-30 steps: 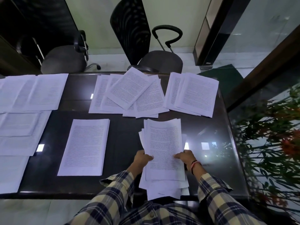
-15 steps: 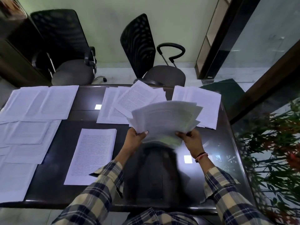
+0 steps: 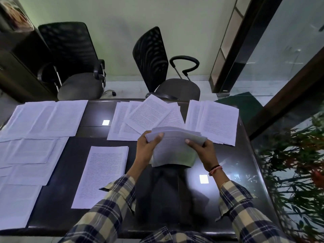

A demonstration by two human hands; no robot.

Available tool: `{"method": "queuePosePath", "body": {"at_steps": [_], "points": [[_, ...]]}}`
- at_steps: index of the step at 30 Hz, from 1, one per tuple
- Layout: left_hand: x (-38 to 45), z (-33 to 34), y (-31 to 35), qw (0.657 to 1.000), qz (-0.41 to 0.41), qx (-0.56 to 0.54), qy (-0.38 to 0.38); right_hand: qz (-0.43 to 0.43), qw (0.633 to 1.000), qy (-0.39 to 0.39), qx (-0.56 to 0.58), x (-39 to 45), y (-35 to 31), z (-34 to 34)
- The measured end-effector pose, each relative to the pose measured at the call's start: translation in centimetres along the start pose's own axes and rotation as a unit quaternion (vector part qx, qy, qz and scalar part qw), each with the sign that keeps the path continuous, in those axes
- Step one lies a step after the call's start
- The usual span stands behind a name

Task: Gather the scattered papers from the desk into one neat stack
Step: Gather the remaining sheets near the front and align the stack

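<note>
Both hands hold one stack of white papers [image 3: 172, 149] upright above the dark desk [image 3: 61, 199], its lower edge just over the desk top. My left hand [image 3: 146, 149] grips its left side and my right hand [image 3: 203, 151] grips its right side. A single printed sheet [image 3: 101, 174] lies flat left of my hands. Fanned sheets [image 3: 145, 118] lie at the desk's far middle, and another small pile [image 3: 217, 120] lies at the far right. More sheets [image 3: 40, 118] cover the desk's left side.
Two black mesh office chairs [image 3: 154, 67] stand beyond the desk's far edge. A glass partition with a dark frame [image 3: 263, 58] runs along the right. Leafy plants [image 3: 294, 163] show behind the glass at the right.
The stack lay flat near the desk's front edge a second ago. Both hands lifted it, tipped it upright and drew its fanned sheets together.
</note>
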State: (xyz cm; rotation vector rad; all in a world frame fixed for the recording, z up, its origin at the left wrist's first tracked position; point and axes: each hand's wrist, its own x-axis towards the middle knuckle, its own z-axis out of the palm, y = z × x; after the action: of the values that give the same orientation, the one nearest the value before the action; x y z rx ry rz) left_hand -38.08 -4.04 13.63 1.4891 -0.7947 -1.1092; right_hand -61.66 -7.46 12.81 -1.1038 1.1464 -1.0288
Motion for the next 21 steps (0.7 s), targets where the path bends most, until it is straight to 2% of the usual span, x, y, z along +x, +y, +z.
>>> {"method": "queuePosePath", "body": {"at_steps": [4,9,13,18,21], "points": [[0.5,1.2,1.9,0.997,0.04,-0.048,0.035,-0.064,0.997,0.009,-0.049,0.8,-2.1,0.9],[0.8,1.4,2.6,0.997,0.045,0.008,0.067,-0.072,0.993,0.001,-0.096,1.7,-3.2,1.7],[1.1,0.9,2.4,0.997,0.041,0.012,0.07,-0.11,0.974,-0.03,-0.198,2.5,-3.8,1.6],[1.4,0.8,2.4,0.997,0.05,0.029,0.053,-0.145,0.91,-0.132,-0.365,4.3,-5.9,2.0],[1.5,0.9,2.2,0.998,0.049,0.026,0.042,-0.117,0.821,-0.206,-0.52,5.4,-7.3,2.8]]}}
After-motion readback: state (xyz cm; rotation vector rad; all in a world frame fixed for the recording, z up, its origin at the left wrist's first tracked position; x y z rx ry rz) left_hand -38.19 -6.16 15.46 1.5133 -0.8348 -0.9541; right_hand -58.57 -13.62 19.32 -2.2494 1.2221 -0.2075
